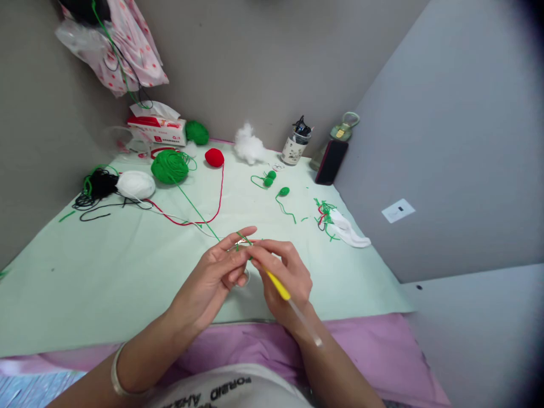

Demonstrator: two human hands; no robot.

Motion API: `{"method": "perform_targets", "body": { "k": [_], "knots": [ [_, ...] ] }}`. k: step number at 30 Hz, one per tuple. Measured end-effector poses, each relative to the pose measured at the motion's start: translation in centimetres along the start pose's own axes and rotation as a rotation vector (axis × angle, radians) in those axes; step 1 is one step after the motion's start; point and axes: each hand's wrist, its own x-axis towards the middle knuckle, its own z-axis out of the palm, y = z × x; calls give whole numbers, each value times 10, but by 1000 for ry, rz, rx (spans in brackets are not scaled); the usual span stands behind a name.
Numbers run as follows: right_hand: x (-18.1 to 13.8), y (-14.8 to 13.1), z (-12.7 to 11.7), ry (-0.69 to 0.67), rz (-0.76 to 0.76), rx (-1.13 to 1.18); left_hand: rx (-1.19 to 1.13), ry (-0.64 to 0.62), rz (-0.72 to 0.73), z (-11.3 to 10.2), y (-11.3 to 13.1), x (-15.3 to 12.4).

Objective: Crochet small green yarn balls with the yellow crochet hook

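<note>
My right hand (285,277) is closed around a crochet hook (277,284) with a yellow grip and a clear end, which slants down toward my wrist. Opposite it, my left hand (225,263) pinches green yarn (195,205), its index finger stretched out with the strand passing over it. That strand runs back to a green yarn ball (170,166). Where the fingertips meet, the small piece of green work is mostly hidden. Red and white strands lie on the table just behind my hands.
Beyond my hands are a red yarn ball (214,157), a white yarn ball (136,185), black yarn (102,184), white stuffing (249,144) and small green crocheted pieces (284,192). A pen cup (294,147), a phone (332,162) and yarn scraps (326,214) are at right; a tissue box (164,131) stands back left.
</note>
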Motion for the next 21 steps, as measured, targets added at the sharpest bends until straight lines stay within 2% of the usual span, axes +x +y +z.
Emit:
{"method": "perform_targets", "body": {
  "k": [4, 7, 11, 15, 21],
  "knots": [
    [10, -2, -7, 111, 291, 311, -80, 15, -29, -4, 5, 3],
    [15, -3, -7, 101, 425, 525, -19, -2, 12, -4, 5, 2],
    [15, -5, -3, 92, 438, 544, 63, -11, 60, -1, 3, -1],
    [12, -5, -3, 145, 447, 580, 87, 16, 92, 0, 4, -2],
    [10, -5, -5, 167, 438, 594, 71, 39, 75, -3, 4, -1]
  ]
}}
